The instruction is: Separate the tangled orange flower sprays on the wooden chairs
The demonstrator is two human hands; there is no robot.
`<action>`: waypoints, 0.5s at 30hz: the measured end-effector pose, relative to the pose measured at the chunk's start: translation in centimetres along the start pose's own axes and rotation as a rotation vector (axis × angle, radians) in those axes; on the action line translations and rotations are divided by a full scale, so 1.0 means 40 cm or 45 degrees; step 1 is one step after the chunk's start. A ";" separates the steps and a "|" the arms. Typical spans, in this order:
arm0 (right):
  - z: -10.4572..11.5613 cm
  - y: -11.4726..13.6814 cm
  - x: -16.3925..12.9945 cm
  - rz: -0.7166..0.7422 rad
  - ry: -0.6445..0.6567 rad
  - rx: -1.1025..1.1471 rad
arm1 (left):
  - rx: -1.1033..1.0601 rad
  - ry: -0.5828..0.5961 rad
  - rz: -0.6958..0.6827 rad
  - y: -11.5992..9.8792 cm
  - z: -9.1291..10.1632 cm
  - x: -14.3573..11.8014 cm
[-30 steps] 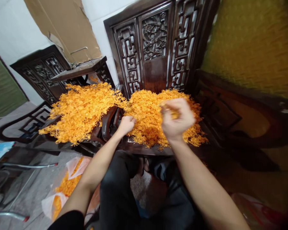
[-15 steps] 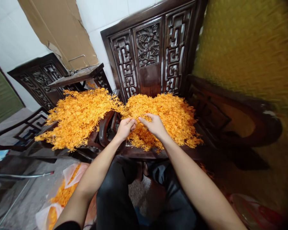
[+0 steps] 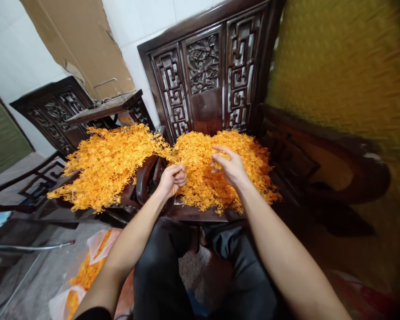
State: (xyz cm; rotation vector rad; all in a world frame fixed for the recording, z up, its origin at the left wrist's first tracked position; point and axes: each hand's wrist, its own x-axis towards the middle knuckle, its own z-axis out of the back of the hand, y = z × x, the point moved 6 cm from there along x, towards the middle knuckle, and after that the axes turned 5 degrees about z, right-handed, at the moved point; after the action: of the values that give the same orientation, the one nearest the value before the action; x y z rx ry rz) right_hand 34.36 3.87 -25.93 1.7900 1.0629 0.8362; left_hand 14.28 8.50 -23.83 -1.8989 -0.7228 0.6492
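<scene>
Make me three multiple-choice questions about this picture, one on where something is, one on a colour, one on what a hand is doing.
1. Where does the pile under the hands lie?
A. on the carved wooden chair seat
B. on the floor
C. in a cardboard box

2. What colour are the plastic sprigs?
A. green
B. orange
C. white

3. How is the left hand?
A. flat and open
B. out of view
C. closed on sprigs

Answers:
1 A: the sprig pile covers the carved chair seat.
2 B: both this pile and the second pile are orange.
3 C: the left hand has its fingers curled on sprigs, while the right hand pinches some above the pile.
</scene>
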 end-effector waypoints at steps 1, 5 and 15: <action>-0.028 -0.005 -0.010 -0.060 0.084 -0.003 | -0.001 0.009 -0.002 0.003 -0.003 0.003; -0.116 -0.030 -0.039 -0.274 0.317 -0.003 | 0.057 0.014 -0.021 0.008 -0.020 0.005; 0.022 0.054 0.045 0.596 -0.090 -1.214 | -0.057 -0.005 0.053 -0.006 -0.018 -0.017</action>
State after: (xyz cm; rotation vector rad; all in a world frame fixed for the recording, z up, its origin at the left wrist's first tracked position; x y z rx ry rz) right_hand 36.54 4.65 -24.09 1.2059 0.0914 1.2680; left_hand 14.24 7.67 -23.23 -1.9589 -0.7070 0.6682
